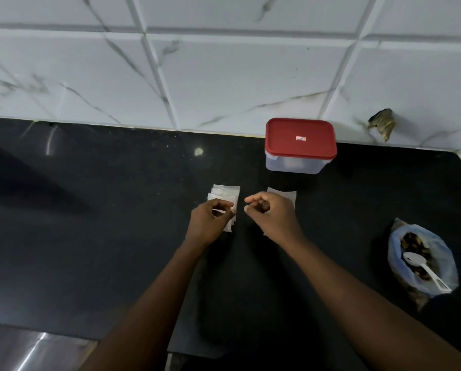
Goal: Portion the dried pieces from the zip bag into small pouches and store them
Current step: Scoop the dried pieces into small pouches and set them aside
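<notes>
Far left, black counter (pixel 90 236) below a tiled wall. Toward the middle, left hand (pixel 210 219) with fingers curled over a fanned stack of small pouches (pixel 225 192), pinching the top one, the rest flat on the counter beneath. Just beside it across a narrow gap, right hand (pixel 271 214) with fingers drawn in and thumb close to forefinger; contents of that pinch, if any, not to be made out. Under and behind that hand, a single pouch (pixel 287 196) lying flat. Further back, a clear container (pixel 296 163) closed under a red lid, against the wall. Well off to the right, zip bag (pixel 395 250) slumped open with the dried pieces inside and a white scoop (pixel 422 267) resting among them. Step in hand, by the look of it: peeling one empty pouch off the stack and getting it open, no filling yet. Next, probably: parting the pouch mouth with both hands, then a reach right for the scoop. Thin film, likely clingy, so a light rub between fingertips rather than a tug.
</notes>
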A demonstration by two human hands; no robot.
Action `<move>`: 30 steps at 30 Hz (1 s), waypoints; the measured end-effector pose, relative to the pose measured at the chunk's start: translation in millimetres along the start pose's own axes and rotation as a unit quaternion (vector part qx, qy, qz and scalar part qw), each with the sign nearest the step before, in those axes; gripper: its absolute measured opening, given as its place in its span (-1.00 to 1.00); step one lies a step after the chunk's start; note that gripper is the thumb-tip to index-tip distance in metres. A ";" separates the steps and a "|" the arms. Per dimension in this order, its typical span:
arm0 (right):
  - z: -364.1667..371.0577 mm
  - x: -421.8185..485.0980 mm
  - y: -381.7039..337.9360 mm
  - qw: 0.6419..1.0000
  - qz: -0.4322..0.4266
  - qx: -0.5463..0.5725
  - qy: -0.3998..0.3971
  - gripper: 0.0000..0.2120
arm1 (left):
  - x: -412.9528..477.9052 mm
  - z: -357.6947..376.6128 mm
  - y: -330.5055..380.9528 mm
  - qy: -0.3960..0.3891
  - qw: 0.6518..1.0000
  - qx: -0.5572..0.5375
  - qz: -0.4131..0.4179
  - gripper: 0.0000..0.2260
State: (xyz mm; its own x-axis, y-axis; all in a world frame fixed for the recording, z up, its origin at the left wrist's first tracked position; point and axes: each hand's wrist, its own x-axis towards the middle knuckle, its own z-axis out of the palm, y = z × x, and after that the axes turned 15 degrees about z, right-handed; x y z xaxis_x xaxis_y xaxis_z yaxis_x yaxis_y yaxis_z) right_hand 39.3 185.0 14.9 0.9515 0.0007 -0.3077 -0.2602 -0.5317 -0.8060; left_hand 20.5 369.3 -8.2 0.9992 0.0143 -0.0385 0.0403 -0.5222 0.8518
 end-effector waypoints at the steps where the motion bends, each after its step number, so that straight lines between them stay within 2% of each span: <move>1: 6.3 2.8 0.1 1.000 0.002 -0.012 -0.004 -0.85 | -0.8 -2.5 -3.1 0.000 1.000 0.008 -0.011 -0.85; 8: 47.7 33.2 -10.5 0.992 -0.011 -0.126 -0.006 -0.65 | 7.0 -10.4 -23.8 0.043 0.995 0.076 -0.047 -0.52; 15: 63.9 54.8 -13.7 0.967 -0.022 -0.252 -0.024 -0.60 | 16.4 -4.7 -30.4 0.037 0.995 0.053 -0.078 -0.56; 19: 64.4 54.4 -14.4 0.969 -0.011 -0.248 -0.016 -0.77 | 16.7 -6.5 -29.9 0.037 0.995 0.052 -0.072 -0.57; 24: 63.3 51.3 -17.8 0.974 0.017 -0.226 -0.027 -0.87 | 13.5 -7.0 -25.3 0.046 0.996 0.039 -0.066 -0.51; 27: 58.7 48.3 -20.9 0.979 0.028 -0.199 -0.039 -0.89 | 8.4 -8.0 -21.5 0.026 0.998 0.036 -0.049 -0.35; 30: 49.0 42.3 -26.4 0.985 0.047 -0.152 -0.060 -0.89 | 2.8 -10.3 -17.4 -0.002 0.996 0.090 -0.015 -0.19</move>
State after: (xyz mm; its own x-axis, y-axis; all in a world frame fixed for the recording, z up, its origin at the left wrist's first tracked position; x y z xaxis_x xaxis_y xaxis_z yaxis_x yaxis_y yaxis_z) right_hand 78.4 240.5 -1.6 0.8948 0.0296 -0.4454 -0.2673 -0.7636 -0.5878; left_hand 22.7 387.2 -17.8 0.9975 0.0294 -0.0650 0.0680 -0.6667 0.7422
